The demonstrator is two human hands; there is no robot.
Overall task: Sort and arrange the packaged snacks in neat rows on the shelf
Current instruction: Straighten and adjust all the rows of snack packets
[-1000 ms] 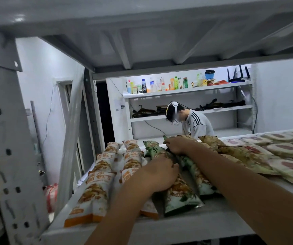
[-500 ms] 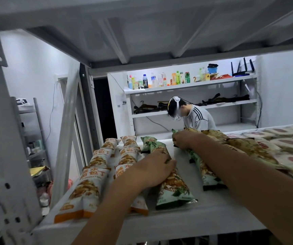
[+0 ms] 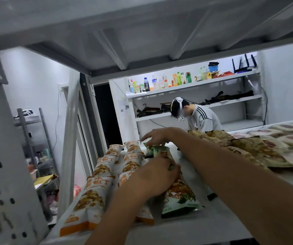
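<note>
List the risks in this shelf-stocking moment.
1. The nearest green packet ends close to the shelf's front edge. A pull from the left hand, which lies on that row, could slide it off.
2. The right hand reaches the far green packet, and its forearm passes close by the brown packets. It may knock them askew.
3. The green row lies tight against the orange packets, so shifting it could disturb them.

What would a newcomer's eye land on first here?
Two bare arms stretch over the shelf: the left hand lies on the green packets at centre, and the right hand reaches that row's far end. Orange packets lie in two rows to their left, and tan packets overlap on the right. Behind, a person in a striped top bends by another rack.
</note>
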